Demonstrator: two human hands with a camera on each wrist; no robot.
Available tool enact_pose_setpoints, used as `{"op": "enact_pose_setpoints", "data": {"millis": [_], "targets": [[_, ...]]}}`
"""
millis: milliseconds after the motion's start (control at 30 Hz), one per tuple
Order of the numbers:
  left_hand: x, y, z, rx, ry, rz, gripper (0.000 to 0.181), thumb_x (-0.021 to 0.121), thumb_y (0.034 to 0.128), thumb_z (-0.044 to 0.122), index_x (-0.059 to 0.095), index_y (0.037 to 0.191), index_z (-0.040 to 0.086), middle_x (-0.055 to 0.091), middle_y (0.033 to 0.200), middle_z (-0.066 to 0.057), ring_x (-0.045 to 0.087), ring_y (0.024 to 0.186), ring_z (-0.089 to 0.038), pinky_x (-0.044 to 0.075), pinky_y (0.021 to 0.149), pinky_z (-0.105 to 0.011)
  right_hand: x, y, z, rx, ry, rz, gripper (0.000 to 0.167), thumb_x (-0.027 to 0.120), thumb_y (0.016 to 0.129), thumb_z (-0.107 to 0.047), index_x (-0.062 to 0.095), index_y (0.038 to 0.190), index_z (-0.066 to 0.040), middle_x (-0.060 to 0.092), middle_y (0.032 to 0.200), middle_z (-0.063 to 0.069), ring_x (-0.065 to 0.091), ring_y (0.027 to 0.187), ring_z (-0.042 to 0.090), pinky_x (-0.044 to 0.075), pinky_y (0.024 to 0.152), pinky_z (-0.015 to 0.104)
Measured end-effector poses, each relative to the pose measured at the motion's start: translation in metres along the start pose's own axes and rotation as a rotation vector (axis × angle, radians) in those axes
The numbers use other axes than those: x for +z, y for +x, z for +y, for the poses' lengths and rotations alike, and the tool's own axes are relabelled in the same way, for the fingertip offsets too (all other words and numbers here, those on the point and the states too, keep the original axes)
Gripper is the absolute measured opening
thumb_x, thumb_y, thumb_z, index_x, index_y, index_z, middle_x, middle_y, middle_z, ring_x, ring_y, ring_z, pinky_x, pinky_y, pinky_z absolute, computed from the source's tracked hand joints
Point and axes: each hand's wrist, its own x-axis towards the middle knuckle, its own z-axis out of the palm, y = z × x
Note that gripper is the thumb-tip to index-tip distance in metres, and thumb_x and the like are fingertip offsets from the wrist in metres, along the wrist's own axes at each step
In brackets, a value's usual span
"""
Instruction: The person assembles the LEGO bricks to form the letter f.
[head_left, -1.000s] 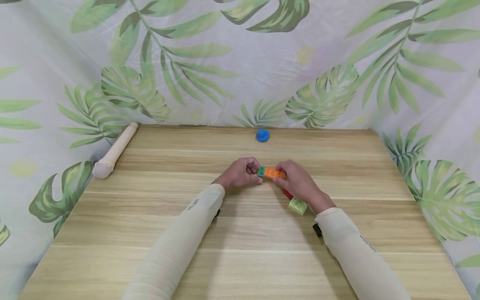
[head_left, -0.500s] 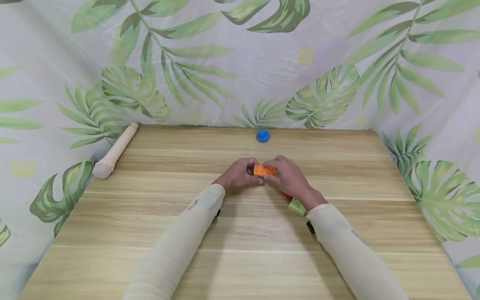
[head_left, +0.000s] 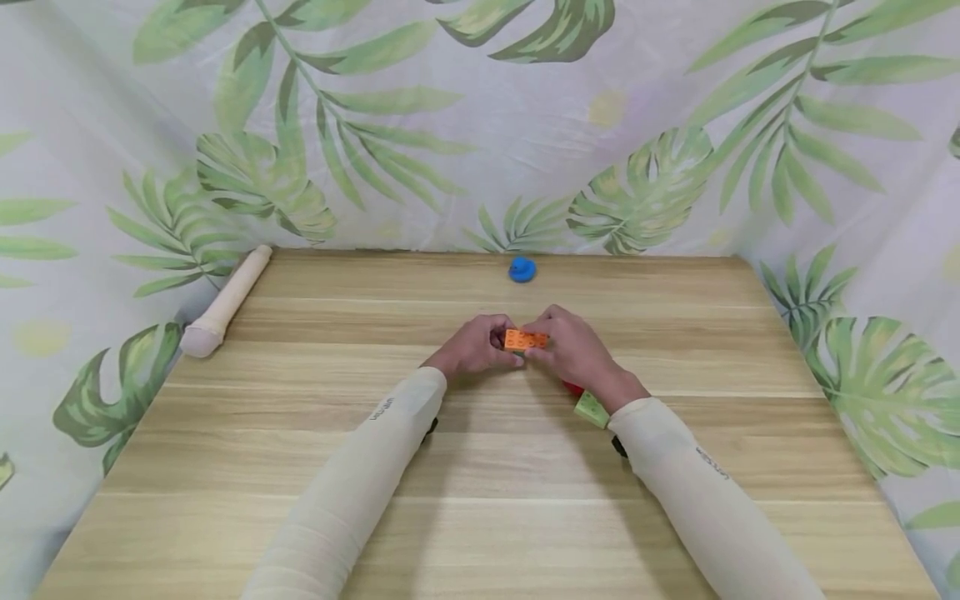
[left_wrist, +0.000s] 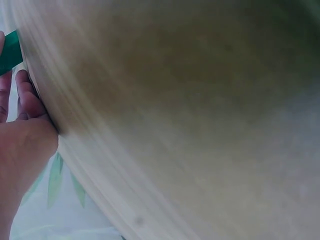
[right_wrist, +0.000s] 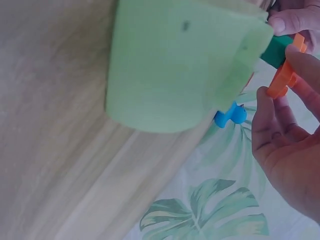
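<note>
My right hand point(head_left: 576, 350) pinches an orange toy building brick point(head_left: 517, 339) with studs on top. Below it sits a green brick point(right_wrist: 276, 51), which my left hand point(head_left: 476, 346) pinches by its left side. In the right wrist view the orange brick overlaps one end of the green one; whether they are pressed fully together I cannot tell. At the edge of the left wrist view, a corner of the green brick point(left_wrist: 10, 54) shows between my left fingers. Near my right wrist lie a light green brick point(head_left: 591, 409) and a red piece point(head_left: 573, 388), partly hidden by that hand.
A blue toy duck point(head_left: 522, 269) stands near the back edge of the wooden table point(head_left: 510, 467). At the back left edge lies a pale microphone-shaped object point(head_left: 232, 300). Leaf-patterned cloth point(head_left: 420, 125) hangs behind and at the sides.
My right hand has moved left, bringing the orange brick from beside the green brick to over it. The left hand has stayed nearly still. Over the last half second little differs.
</note>
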Motion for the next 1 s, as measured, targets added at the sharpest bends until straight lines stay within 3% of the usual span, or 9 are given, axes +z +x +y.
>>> {"op": "enact_pose_setpoints", "data": {"millis": [200,467,1000], "targets": [[-0.006,-0.003,-0.005,0.034,-0.113,-0.037,0.034,0.084,0.0956,0.019,0.068,0.123,0.006,0.067,0.113,-0.007,0.059,0.099,-0.017,0.051,0.087,-0.025,-0.001,0.002,0.001,0.011,0.014,-0.018,0.039,0.083,0.096,-0.017,0.076,0.132,-0.006,0.070,0.121,0.013,0.067,0.109,0.029,0.057,0.096,0.046],[-0.013,-0.007,-0.008,0.019,-0.314,-0.013,0.036,0.083,0.0937,0.009,0.066,0.125,0.004,0.066,0.110,-0.004,0.060,0.101,-0.016,0.052,0.089,-0.022,-0.002,0.004,-0.002,0.042,-0.004,-0.050,0.041,0.082,0.097,-0.018,0.074,0.136,-0.008,0.068,0.125,0.014,0.065,0.114,0.031,0.055,0.100,0.048],[-0.011,-0.008,-0.008,0.007,-0.398,0.040,0.028,0.084,0.0917,0.003,0.067,0.114,0.001,0.076,0.094,0.001,0.068,0.088,-0.008,0.054,0.076,-0.019,-0.002,0.005,0.001,0.103,0.097,-0.052,0.042,0.083,0.095,-0.018,0.075,0.135,-0.009,0.070,0.129,0.016,0.066,0.115,0.032,0.056,0.099,0.048]]}}
